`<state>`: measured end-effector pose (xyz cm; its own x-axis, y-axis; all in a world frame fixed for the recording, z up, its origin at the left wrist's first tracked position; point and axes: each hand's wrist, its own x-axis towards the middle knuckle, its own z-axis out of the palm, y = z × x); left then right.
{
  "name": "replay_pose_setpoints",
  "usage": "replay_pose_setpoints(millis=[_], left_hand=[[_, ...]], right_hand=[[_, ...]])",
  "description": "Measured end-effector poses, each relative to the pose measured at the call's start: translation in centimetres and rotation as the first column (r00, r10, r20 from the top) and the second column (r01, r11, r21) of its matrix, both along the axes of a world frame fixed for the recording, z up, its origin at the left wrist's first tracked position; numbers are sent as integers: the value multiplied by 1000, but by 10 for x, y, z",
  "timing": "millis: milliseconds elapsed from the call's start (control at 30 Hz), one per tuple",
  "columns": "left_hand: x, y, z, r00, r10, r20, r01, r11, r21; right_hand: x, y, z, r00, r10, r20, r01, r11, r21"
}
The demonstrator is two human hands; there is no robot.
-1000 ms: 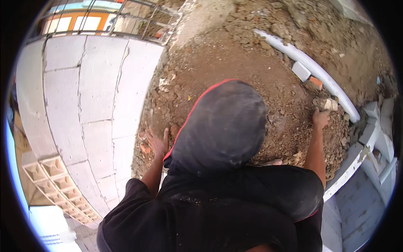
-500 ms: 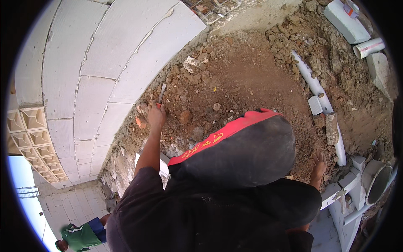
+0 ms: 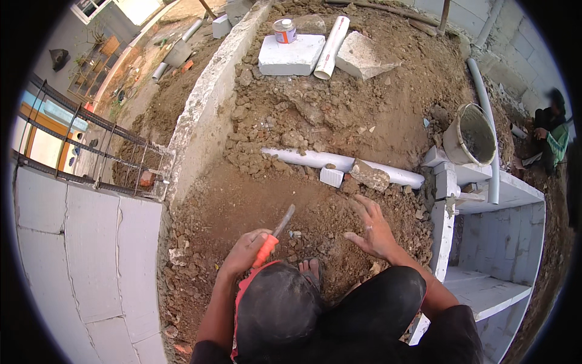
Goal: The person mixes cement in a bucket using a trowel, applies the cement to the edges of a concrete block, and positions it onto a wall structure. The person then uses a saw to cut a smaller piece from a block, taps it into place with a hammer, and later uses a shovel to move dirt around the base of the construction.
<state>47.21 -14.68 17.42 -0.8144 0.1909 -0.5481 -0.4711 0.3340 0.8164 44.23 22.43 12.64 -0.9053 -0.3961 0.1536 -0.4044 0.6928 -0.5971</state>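
Note:
My left hand (image 3: pixel 244 253) is closed round the orange handle of a tool (image 3: pixel 265 250) with a narrow metal blade, which points up and away over the loose soil; its exact kind is unclear. My right hand (image 3: pixel 374 232) is open and holds nothing, its fingers spread above the dirt on the near side of a white pipe (image 3: pixel 310 158). That pipe lies half sunk in the soil. A small white block (image 3: pixel 331 176) and a rough chunk of masonry (image 3: pixel 371 175) rest against it, just beyond my right hand.
At the far side a tin (image 3: pixel 284 31) stands on a white block (image 3: pixel 291 56), beside a short pipe (image 3: pixel 332 48). A bucket (image 3: pixel 470 136) sits on the right-hand blockwork (image 3: pixel 445 212). Block wall (image 3: pixel 91 242) and rebar (image 3: pixel 91 145) border the left. Another person (image 3: pixel 550 124) crouches far right.
My view has swung to the right, toward the pipe and bucket. My left hand has come away from the wall's foot, bringing the orange-handled tool in front of me. The right hand remains open.

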Motion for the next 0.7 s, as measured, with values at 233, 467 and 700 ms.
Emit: replay_pose_setpoints(millis=[233,467,700], left_hand=[[-137,210,57,691,-712,-120,689,700,-189],[-125,240,151,492,-846,-207,818,530,-223],[-51,355,75,-319,-931,176,793,-364,-488]], right_hand=[[-23,66,30,938,9,346,-121,944,306],[192,101,-12,377,-700,606,870,493,28],[566,-114,-12,-777,-345,527,460,-882,100]])
